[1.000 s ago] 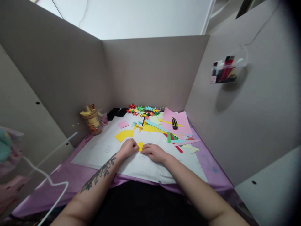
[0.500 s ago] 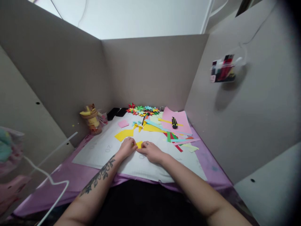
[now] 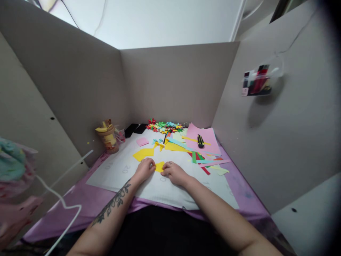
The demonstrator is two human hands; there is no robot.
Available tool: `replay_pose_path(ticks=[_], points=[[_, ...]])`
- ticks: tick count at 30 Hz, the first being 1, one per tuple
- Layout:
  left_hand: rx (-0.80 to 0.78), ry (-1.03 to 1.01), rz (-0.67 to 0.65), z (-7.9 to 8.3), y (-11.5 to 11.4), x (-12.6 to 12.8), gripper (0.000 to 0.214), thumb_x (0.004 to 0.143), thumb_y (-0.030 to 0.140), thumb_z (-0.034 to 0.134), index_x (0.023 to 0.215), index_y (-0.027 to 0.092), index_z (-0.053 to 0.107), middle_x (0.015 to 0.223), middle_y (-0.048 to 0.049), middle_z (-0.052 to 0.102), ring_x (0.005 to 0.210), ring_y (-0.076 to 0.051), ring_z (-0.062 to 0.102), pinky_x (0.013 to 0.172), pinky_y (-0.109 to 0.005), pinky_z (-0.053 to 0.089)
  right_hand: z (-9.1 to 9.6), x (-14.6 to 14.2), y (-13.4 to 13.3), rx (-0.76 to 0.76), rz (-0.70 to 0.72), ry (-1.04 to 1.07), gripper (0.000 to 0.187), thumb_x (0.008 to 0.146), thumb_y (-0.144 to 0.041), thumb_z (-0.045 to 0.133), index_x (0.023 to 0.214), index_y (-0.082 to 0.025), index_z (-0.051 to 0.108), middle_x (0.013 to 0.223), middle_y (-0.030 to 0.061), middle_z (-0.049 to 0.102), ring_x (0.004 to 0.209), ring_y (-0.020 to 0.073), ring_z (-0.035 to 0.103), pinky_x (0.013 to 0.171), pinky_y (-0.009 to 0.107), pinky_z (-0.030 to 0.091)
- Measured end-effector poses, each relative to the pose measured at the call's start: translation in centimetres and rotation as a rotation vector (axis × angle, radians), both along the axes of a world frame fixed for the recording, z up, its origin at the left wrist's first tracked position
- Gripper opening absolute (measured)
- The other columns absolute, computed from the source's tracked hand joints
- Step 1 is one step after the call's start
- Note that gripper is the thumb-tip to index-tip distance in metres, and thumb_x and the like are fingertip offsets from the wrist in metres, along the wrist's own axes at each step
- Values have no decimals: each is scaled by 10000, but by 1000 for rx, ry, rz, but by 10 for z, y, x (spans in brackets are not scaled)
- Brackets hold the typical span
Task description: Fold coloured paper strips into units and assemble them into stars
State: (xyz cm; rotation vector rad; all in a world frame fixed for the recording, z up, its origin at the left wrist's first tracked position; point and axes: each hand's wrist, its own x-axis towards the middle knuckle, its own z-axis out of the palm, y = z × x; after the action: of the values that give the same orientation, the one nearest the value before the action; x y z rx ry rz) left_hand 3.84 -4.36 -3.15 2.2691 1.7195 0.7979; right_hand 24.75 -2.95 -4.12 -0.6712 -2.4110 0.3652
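Observation:
A small yellow paper piece (image 3: 160,166) lies on the white cutting mat (image 3: 112,174) in the middle of the table. My left hand (image 3: 144,168) pinches its left edge with curled fingers. My right hand (image 3: 173,171) presses and pinches its right edge, fingers bent. Both forearms reach in from the bottom of the view; the left one is tattooed.
Behind the hands lie a larger yellow sheet (image 3: 144,154), coloured paper strips (image 3: 202,161), a pink sheet (image 3: 205,139) with a utility knife (image 3: 200,141) on it, and several folded paper stars (image 3: 163,126). A decorated cup (image 3: 108,137) stands at left. Grey panels wall in the table.
Both hands stay on the yellow piece, their fingers shifting slightly on it. The whole view has slid a little right and down as my head moved.

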Motion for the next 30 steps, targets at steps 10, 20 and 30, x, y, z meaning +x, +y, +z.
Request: replay_pose_path(ticks=[10,20,30], points=[[13,-36,-5,0,1,0,95,726,164,567,795,187,628,854,-49,635,848,-201,558,786,-314,406,4,15,8,75,18,-63,266,808,-76,534,883,-244,726,1076,38,690,1125,252,516,910,463,401],[56,-91,-7,-2,-1,-1,120,731,145,544,802,182,632,797,-47,634,786,-203,562,731,-319,421,5,13,4,74,24,-63,493,710,26,471,1070,-248,668,1132,25,666,1156,257,501,929,463,404],[84,-364,-100,17,-17,17,186,732,296,637,897,216,666,911,-45,668,925,-211,561,900,-357,391,8,5,4,-10,71,283,516,657,33,417,1028,-215,674,1037,56,682,1027,197,552,924,400,433]])
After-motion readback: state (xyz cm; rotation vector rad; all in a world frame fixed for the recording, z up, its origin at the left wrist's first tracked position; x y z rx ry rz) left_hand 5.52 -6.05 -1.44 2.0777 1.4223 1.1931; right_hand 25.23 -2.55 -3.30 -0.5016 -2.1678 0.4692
